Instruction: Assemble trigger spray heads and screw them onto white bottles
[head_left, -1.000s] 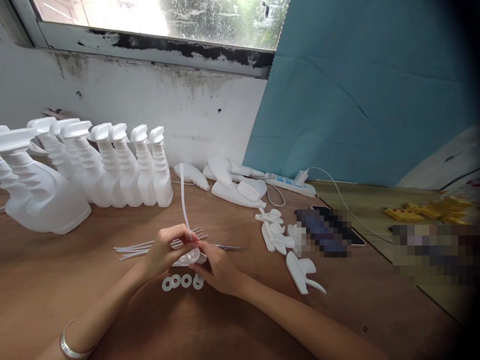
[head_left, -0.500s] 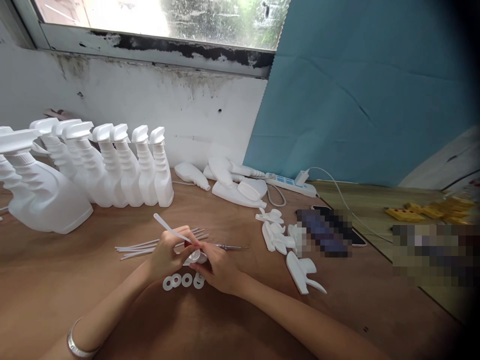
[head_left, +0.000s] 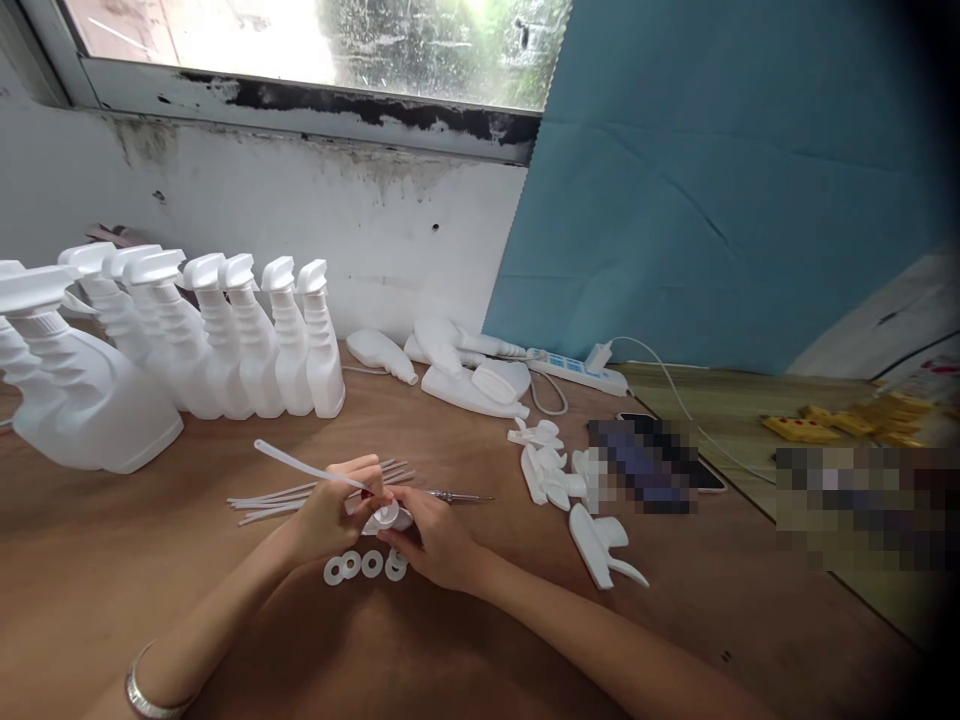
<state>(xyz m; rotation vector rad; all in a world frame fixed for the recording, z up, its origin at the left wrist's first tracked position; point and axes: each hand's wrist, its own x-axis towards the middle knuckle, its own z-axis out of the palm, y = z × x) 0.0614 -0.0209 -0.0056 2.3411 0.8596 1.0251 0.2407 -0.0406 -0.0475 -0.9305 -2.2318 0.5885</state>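
Observation:
My left hand (head_left: 341,510) pinches a thin white plastic tube (head_left: 296,462), whose free end slants up to the left. The tube's other end is at the opening of a white spray trigger head (head_left: 387,518); fingers hide whether it sits inside. My right hand (head_left: 431,535) is closed around that spray head. Behind my left hand lie several more white tubes (head_left: 262,503). A screwdriver-like tool with a thin metal shaft (head_left: 469,498) rests just beyond my right hand. Flat white ring washers (head_left: 372,564) lie on the table in front of my hands.
Assembled white spray bottles (head_left: 322,350) stand in a row at the left. Empty bottles (head_left: 472,388) lie by the wall, near a power strip (head_left: 581,372). Loose trigger heads (head_left: 592,545) and a phone (head_left: 712,475) are on the right. Yellow objects (head_left: 802,428) sit farther right.
The free end of the tube has swung left and lower, so the tube slants more flatly. Both hands stay at the spray head. The view has shifted slightly.

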